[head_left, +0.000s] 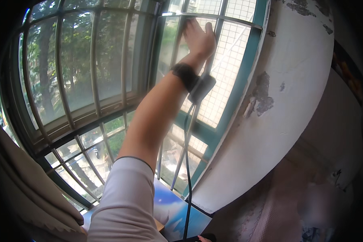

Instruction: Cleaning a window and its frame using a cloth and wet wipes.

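One arm reaches up and away from the person, its long axis running from the white sleeve [125, 201] at the lower edge toward the top of the window. Judging by the thumb and the side it enters from it is probably the right hand [198, 39], though the fisheye view makes that uncertain. The hand lies flat and spread open against the window pane [230, 60], fingers pointing upward, gripping nothing; the palm is turned away from the camera, so whether a cloth sits under it cannot be told. The pane lies directly under the hand, in the upper part of the right-hand sash, close to the teal window frame [246, 76] and behind a fine mesh grid.

A black wrist strap [185, 76] circles the forearm, carrying one small dark box [201, 88], from which one black cable [187, 169] hangs straight down. Only one hand is clearly in view; the other does not show.

Outside are curved metal bars [94, 68], too many to count surely. A beige curtain [24, 177] hangs at the lower left, a peeling white wall [286, 88] at the right, and a blue sill surface [177, 209] below.
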### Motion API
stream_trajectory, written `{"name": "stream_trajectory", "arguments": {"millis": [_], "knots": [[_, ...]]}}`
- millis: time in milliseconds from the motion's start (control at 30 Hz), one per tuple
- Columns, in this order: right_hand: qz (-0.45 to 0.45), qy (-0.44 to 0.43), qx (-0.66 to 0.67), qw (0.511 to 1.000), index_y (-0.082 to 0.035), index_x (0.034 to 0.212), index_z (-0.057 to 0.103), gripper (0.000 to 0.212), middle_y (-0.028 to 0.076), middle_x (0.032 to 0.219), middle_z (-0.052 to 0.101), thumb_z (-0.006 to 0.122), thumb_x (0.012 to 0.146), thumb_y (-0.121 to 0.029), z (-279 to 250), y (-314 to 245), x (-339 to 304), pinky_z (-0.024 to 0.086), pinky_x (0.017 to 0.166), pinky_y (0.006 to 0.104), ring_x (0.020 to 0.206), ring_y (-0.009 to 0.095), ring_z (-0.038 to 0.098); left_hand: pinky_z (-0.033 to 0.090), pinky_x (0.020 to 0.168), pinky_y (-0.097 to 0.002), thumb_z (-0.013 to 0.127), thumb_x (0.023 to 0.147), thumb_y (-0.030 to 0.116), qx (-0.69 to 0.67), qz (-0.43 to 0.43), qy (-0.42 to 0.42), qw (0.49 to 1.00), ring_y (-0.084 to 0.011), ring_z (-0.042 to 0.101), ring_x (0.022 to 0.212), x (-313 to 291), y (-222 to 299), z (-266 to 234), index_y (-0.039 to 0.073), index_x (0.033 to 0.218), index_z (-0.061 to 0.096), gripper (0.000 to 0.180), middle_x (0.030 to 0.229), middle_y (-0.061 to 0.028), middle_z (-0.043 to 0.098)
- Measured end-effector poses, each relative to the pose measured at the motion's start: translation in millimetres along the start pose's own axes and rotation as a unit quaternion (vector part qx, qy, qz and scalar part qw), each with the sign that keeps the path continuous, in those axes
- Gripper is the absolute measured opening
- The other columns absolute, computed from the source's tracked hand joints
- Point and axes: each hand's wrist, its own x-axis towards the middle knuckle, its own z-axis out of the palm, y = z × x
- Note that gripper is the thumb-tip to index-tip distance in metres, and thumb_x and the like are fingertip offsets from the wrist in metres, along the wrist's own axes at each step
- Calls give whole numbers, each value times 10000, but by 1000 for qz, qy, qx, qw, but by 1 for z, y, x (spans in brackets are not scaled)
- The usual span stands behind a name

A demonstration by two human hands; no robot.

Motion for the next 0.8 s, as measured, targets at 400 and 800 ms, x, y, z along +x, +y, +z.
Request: {"name": "stream_trajectory", "arguments": {"millis": [400, 800], "knots": [[17, -16, 3, 1000, -11, 1304, 575, 480, 274, 1211, 624, 616, 921, -297, -1, 6, -7, 453, 994, 473, 1151, 426, 574, 152, 1178, -504, 286, 1024, 505, 99, -34, -7, 994, -464, 224, 1408, -20, 35, -14, -134, 1458, 298, 773, 1489, -337, 302], [48, -38, 16, 998, 4, 1281, 592, 465, 272, 1239, 615, 613, 926, -296, -16, -19, 4, 452, 1007, 452, 1177, 424, 566, 261, 1074, -550, 386, 969, 422, -36, 59, 54, 996, -451, 430, 1186, 7, -7, 1, -121, 1197, 506, 601, 1284, -319, 453]]}}
